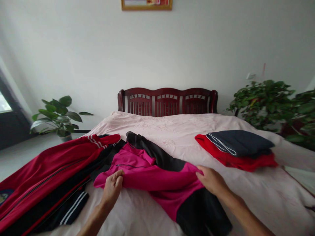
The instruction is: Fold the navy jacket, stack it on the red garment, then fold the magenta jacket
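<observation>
A magenta and black jacket (162, 178) is stretched sideways between my two hands, low over the bed. My left hand (114, 183) is closed on its magenta edge near the left end. At the other end, my right hand (209, 178) pinches the magenta cloth beside a black section. One black sleeve (157, 149) lies back across the bed, while another black part (201, 209) hangs toward me. To the left, a red and black track jacket (56, 157) with white stripes lies spread out, touching or close beside the magenta one.
Folded dark navy clothing (243, 142) rests on folded red clothing (228, 160) on the right of the bed. The pink bedspread (169, 127) reaches a dark wooden headboard (167, 101). Potted plants (59, 113) stand on both sides.
</observation>
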Demonstrator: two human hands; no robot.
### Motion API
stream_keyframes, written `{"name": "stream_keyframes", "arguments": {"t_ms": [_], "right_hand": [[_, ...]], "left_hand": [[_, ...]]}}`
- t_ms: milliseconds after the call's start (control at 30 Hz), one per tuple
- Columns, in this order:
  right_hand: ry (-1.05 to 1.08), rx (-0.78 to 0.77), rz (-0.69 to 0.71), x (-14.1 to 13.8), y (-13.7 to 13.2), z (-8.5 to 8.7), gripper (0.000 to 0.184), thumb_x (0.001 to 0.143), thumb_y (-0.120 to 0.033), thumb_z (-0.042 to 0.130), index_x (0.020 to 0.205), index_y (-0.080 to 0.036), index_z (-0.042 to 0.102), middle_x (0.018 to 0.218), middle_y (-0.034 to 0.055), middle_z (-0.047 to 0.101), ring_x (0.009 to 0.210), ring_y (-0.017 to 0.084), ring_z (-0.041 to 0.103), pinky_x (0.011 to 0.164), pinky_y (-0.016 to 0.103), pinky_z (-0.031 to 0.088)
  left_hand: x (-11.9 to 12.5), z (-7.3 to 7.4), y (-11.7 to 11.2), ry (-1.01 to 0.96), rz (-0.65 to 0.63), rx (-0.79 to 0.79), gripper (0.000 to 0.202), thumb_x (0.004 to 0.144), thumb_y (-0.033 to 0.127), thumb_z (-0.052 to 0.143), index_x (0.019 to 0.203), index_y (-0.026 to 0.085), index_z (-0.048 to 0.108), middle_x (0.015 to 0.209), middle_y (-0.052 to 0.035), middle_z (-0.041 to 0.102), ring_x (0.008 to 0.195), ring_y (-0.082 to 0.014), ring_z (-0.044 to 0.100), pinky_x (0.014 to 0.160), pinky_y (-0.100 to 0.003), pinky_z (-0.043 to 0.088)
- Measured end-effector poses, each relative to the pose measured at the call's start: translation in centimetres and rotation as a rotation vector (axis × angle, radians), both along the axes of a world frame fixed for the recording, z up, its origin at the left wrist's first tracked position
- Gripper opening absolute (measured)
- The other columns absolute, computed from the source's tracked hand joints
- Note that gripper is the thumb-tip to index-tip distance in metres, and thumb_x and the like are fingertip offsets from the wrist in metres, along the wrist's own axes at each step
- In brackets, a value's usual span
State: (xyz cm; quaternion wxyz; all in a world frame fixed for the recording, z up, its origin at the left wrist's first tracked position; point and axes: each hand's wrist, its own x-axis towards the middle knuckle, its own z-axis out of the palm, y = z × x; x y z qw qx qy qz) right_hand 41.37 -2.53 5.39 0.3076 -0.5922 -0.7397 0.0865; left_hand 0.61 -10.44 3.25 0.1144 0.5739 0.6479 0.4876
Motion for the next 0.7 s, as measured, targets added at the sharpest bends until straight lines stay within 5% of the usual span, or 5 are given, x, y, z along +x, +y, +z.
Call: {"name": "stream_keyframes", "arguments": {"t_ms": [133,233,333,400,700], "right_hand": [[-0.155,0.503,-0.171,1.1,3.3,7.8,0.034,0.091,-0.034,0.049,0.112,-0.020,0.071,0.113,0.0123,0.073,0.104,0.029,0.067,0.088,0.039,0.051],[-0.217,0.544,-0.301,2.4,5.5,10.3,0.036,0.091,-0.028,0.046,0.117,-0.018,0.069,0.112,0.0131,0.073,0.104,0.029,0.066,0.088,0.040,0.050],[-0.309,0.183,-0.359,3.8,7.0,8.8,0.036,0.082,-0.017,0.050,0.108,-0.022,0.075,0.099,0.0112,0.076,0.093,0.029,0.069,0.081,0.039,0.050],[-0.315,0.004,-0.308,4.2,7.4,6.7,0.038,0.078,-0.012,0.050,0.104,-0.022,0.076,0.103,0.0102,0.076,0.097,0.028,0.069,0.085,0.037,0.050],[-0.223,-0.102,0.005,-4.2,8.2,2.8,0.046,0.091,-0.048,0.050,0.122,-0.018,0.065,0.130,0.0144,0.065,0.124,0.029,0.057,0.103,0.039,0.041]], "left_hand": [[2.3,2.3,-2.0,0.037,-0.133,0.017,0.015,0.076,0.031,0.037,0.064,0.024,0.042,0.057,0.0034,0.042,0.057,-0.0149,0.044,0.056,-0.027,0.034],[5.6,3.6,-4.5,0.074,-0.440,-0.121,0.016,0.082,0.024,0.038,0.075,0.022,0.052,0.068,0.0021,0.053,0.064,-0.0140,0.050,0.060,-0.025,0.039],[8.0,4.0,-6.2,0.169,-0.823,-0.397,0.033,0.080,0.018,0.047,0.107,0.028,0.063,0.083,0.0011,0.066,0.071,-0.0144,0.058,0.062,-0.024,0.043],[8.2,3.7,-5.9,0.199,-0.873,-0.444,0.043,0.081,0.018,0.051,0.119,0.035,0.062,0.090,0.0004,0.070,0.074,-0.0159,0.061,0.065,-0.025,0.046],[3.3,2.7,4.3,0.395,-0.364,-0.150,0.030,0.088,0.022,0.047,0.110,0.022,0.068,0.115,-0.0073,0.070,0.109,-0.0224,0.063,0.098,-0.036,0.046]]}}
